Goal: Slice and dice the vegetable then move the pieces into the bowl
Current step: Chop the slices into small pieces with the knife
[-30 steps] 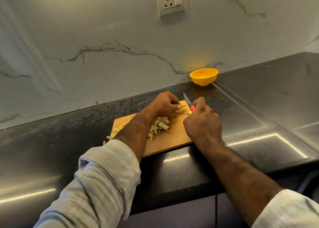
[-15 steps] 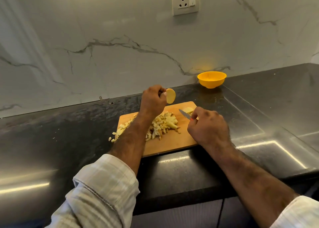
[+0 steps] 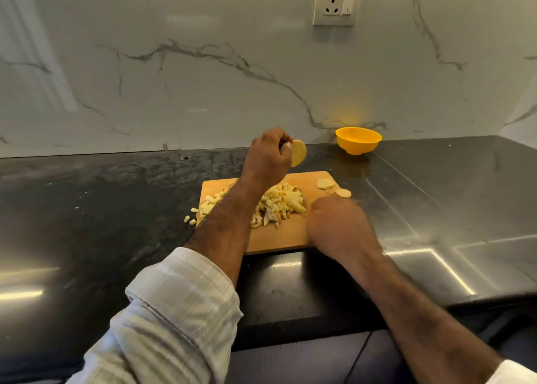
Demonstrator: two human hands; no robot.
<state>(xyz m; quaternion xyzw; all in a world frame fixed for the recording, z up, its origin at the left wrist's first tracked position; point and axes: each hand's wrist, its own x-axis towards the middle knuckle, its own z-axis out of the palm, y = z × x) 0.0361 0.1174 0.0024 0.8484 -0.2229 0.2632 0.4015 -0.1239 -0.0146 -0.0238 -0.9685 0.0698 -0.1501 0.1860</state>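
Note:
A wooden cutting board point(image 3: 290, 235) lies on the dark counter with a heap of pale diced vegetable point(image 3: 280, 205) on it. My left hand point(image 3: 268, 158) is raised above the board and pinches a round vegetable piece point(image 3: 298, 152). My right hand point(image 3: 337, 224) is low at the board's right side, blurred, fingers curled beside the heap; the knife it held earlier is hidden under it. Three thin slices point(image 3: 334, 187) lie at the board's far right corner. The yellow bowl point(image 3: 358, 140) stands against the wall, beyond the board to the right.
A few diced bits point(image 3: 190, 219) lie on the counter point(image 3: 101, 209) off the board's left edge. A marble wall with a socket point(image 3: 337, 3) rises behind. The counter's front edge runs close below the board.
My left hand lifted the round piece off the board and holds it up. My right hand moved the knife from the far corner down toward the diced heap.

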